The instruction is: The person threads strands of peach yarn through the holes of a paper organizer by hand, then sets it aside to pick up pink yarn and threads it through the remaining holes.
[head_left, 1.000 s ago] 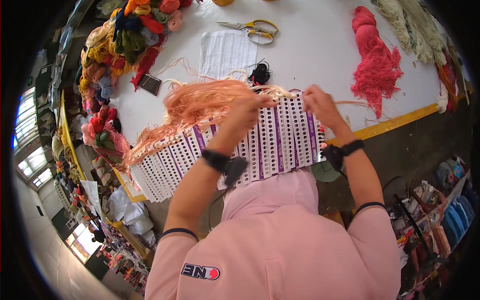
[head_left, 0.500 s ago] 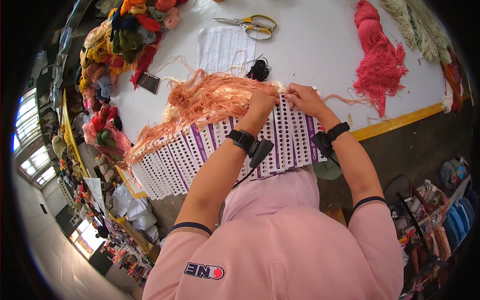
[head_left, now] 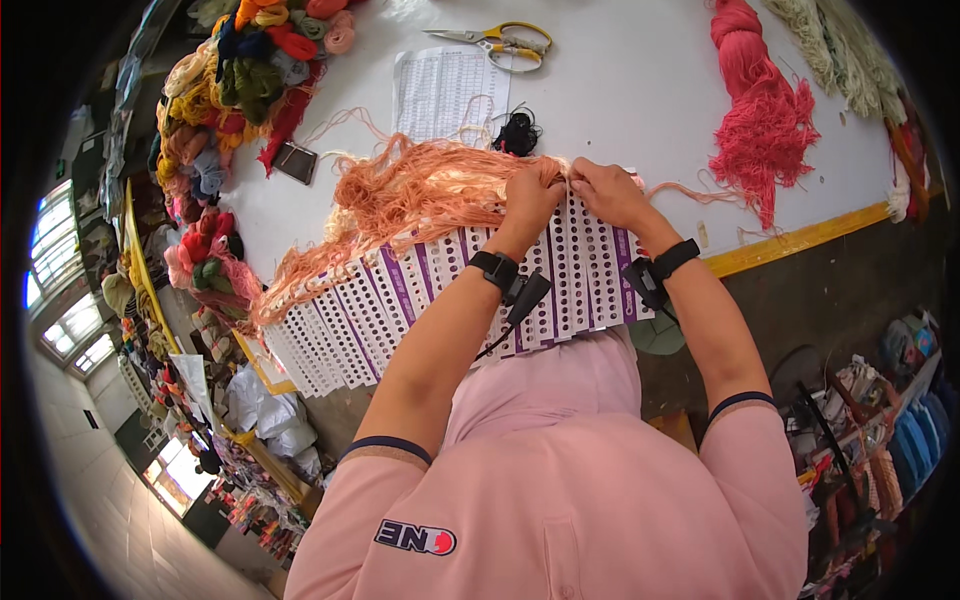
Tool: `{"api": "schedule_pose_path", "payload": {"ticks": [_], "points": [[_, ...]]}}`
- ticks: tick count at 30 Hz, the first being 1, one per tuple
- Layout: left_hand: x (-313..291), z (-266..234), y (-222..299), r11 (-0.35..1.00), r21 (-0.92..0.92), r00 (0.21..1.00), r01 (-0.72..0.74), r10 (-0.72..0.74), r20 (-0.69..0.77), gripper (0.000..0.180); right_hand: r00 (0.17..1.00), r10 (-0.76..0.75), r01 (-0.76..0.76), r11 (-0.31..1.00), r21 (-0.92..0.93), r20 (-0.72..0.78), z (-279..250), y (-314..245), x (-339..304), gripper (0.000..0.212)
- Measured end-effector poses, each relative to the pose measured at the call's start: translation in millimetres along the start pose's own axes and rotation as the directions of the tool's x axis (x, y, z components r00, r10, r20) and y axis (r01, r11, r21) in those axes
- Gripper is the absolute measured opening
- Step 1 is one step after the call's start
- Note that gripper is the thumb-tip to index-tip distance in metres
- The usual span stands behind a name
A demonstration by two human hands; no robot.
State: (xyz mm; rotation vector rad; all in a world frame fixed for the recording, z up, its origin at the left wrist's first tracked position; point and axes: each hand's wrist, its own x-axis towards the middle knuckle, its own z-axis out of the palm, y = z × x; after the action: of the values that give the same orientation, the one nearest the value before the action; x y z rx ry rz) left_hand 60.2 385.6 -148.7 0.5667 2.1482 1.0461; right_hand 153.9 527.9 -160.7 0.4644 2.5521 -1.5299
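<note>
A long overlapping row of white and purple punched cards (head_left: 440,275) lies along the table's near edge, its lower ends hanging toward my lap. Peach yarn (head_left: 420,185) is spread over the cards' top ends, with paler cream strands among it. My left hand (head_left: 531,200) is closed at the right end of this yarn, gripping strands near the top of a card. Close beside it, my right hand (head_left: 608,193) pinches at the same card's top hole. The fingertips almost meet, and whatever lies in the right pinch is too small to make out.
Beyond the cards lie scissors (head_left: 500,45), a printed sheet (head_left: 440,95), a black thread tangle (head_left: 517,132) and a phone (head_left: 295,162). Colourful skeins (head_left: 230,90) are heaped at the left. A pink yarn bundle (head_left: 755,100) and cream yarn (head_left: 840,55) lie at the right.
My right hand has shifted slightly left and down, its fingers curling in closer to my left hand. My left hand has moved slightly right. The cards and yarn look nearly the same.
</note>
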Motion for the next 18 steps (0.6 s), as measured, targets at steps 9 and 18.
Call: {"api": "schedule_pose_path", "payload": {"ticks": [9, 18], "points": [[5.8, -3.5, -10.0, 0.988, 0.126, 0.994, 0.086, -0.094, 0.061, 0.018, 0.999, 0.008, -0.008, 1.000, 0.013, 0.031, 1.2, 1.0, 3.3, 0.014], [3.7, -23.2, -10.4, 0.963, 0.083, 0.960, 0.258, -0.265, 0.089, 0.022, 0.996, 0.056, -0.063, 0.992, 0.112, 0.063, 1.9, 8.5, -0.9, 0.015]]}}
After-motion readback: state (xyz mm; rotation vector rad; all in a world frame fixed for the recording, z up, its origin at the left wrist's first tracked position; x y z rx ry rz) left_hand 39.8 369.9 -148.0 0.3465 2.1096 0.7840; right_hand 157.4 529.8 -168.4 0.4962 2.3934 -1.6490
